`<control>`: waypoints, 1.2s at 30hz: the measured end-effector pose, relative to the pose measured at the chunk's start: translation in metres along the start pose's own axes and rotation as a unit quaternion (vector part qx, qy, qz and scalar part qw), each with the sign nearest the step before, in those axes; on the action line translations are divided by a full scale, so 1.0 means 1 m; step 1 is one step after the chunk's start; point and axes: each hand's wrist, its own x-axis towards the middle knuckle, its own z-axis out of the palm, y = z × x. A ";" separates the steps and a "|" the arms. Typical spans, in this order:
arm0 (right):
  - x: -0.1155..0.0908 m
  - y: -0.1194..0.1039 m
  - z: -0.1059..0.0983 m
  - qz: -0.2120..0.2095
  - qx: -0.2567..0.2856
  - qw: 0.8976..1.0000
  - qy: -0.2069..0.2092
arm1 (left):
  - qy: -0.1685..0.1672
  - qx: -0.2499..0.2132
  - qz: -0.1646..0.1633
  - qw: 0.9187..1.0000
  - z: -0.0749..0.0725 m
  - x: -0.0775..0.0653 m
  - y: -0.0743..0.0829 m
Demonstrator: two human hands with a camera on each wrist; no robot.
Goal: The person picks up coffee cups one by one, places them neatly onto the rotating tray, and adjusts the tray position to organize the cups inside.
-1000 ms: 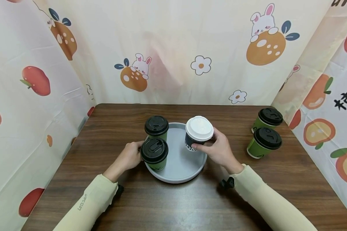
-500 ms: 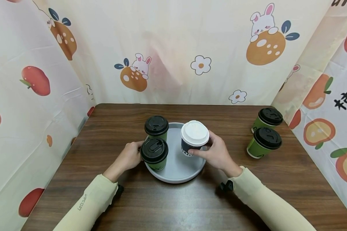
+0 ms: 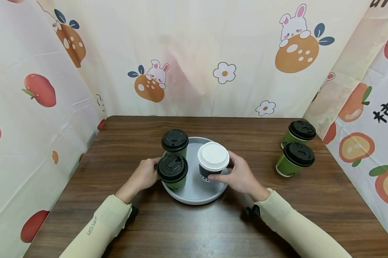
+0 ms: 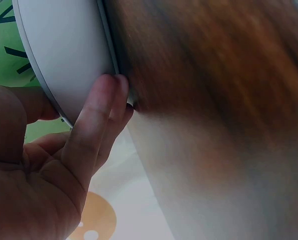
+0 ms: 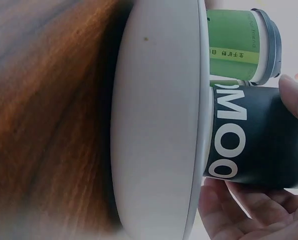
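My right hand (image 3: 242, 175) grips a dark paper cup with a white lid (image 3: 213, 156), held upright over the right half of a round grey tray (image 3: 195, 197). In the right wrist view, white letters mark the dark cup (image 5: 261, 135), thumb on one side and fingers on the other, its base at the tray rim's level. Two green paper cups with black lids, one front (image 3: 173, 170) and one behind (image 3: 175, 140), stand on the tray's left side. My left hand (image 3: 147, 173) holds the tray's left edge; the left wrist view has its thumb over the rim and fingers (image 4: 91, 125) along the outer wall.
Two more green cups with black lids, a nearer one (image 3: 297, 161) and a farther one (image 3: 299, 132), stand at the right of the wooden table (image 3: 194, 233). A printed curtain (image 3: 194, 46) hangs behind the table and along both sides.
My right hand has brought the white-lidded cup left and nearer to me over the tray. My left hand has stayed at the tray's edge, and the green cups have not moved.
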 end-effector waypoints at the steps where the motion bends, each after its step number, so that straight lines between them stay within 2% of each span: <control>1: -0.001 0.000 0.000 -0.002 -0.004 1.000 -0.004 | 0.001 0.000 0.000 1.000 0.000 0.000 0.000; 9: -0.005 0.003 0.005 -0.032 -0.015 0.999 -0.021 | 0.009 0.007 0.001 1.000 0.001 0.002 0.000; 17: -0.008 0.001 0.009 -0.045 -0.019 0.998 -0.045 | 0.013 0.009 0.002 1.000 0.001 0.002 -0.001; 36: -0.013 0.007 0.015 -0.059 -0.008 0.996 -0.068 | 0.007 0.002 0.002 1.000 0.000 0.001 -0.001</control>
